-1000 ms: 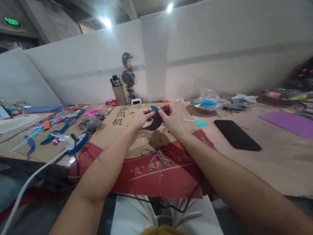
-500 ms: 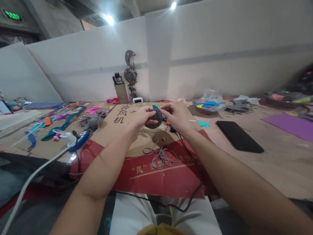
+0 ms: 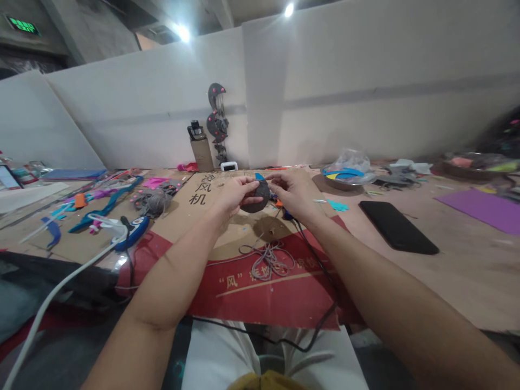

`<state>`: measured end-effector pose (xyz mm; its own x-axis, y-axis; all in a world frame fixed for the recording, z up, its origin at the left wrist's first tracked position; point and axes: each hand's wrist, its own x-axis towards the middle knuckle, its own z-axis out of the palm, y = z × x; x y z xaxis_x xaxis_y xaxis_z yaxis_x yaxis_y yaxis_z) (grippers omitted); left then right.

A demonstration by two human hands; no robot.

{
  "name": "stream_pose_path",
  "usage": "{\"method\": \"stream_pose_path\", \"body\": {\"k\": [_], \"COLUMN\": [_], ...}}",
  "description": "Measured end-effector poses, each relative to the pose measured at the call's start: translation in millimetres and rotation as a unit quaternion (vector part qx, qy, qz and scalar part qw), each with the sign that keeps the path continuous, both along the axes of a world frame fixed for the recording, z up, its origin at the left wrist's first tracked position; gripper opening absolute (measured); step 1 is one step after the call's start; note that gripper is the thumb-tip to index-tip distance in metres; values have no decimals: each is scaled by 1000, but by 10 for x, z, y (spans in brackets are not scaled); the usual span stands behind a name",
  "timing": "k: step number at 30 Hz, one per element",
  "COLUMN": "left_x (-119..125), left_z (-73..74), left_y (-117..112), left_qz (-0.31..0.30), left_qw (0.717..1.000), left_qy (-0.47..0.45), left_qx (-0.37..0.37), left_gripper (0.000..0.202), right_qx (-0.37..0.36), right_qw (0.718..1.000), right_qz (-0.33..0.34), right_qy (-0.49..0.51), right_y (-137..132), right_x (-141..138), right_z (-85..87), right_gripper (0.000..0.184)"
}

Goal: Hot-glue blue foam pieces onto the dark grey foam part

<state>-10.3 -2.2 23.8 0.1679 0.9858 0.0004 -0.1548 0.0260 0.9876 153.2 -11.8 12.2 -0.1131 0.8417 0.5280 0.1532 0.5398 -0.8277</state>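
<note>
My left hand point(image 3: 239, 196) is closed, pinching a dark grey rounded flat piece point(image 3: 263, 190) between thumb and fingers. A blue pointed tip point(image 3: 259, 176) shows at the piece's upper edge. At the right edge of that piece, my right hand point(image 3: 293, 189) has thumb and fingertips pressed together; whatever lies between them is too small to make out. Both hands are above a cardboard sheet point(image 3: 182, 216) with a red printed part. Below them a loose tangle of grey cord point(image 3: 271, 262) lies on the red area. A black cable point(image 3: 311, 246) runs down from under my right hand.
Left lie a blue-and-white power strip point(image 3: 132, 234), grey yarn point(image 3: 156, 199) and coloured scraps. At the back stand a bottle point(image 3: 201, 149) and a dark hanging ornament point(image 3: 217, 122). Right are a black phone point(image 3: 396, 226), a bowl point(image 3: 345, 176) and a purple sheet point(image 3: 483, 208).
The dark grey piece has turned slightly in my left hand, and its blue tip looks narrower. The fingertips of my right hand have shifted slightly at its edge.
</note>
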Motion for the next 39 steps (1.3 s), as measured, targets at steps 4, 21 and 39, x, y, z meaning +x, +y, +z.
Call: {"method": "stream_pose_path", "body": {"k": [4, 21, 39], "left_x": [13, 47, -302], "left_z": [-8, 20, 73], "left_y": [10, -27, 156], "left_qz": [14, 53, 178], "left_qw": [1000, 998, 972], "left_qy": [-2, -3, -139], "left_qx": [-6, 27, 56], "left_gripper": [2, 8, 6], "right_qx": [-3, 45, 21], "right_qw": [1000, 999, 966], "right_qz": [2, -28, -58], "right_qy": [15, -6, -252], "right_y": [61, 80, -34], "right_x": [-3, -22, 34], "right_z": [-68, -178, -45], "right_gripper": [9, 7, 35]}}
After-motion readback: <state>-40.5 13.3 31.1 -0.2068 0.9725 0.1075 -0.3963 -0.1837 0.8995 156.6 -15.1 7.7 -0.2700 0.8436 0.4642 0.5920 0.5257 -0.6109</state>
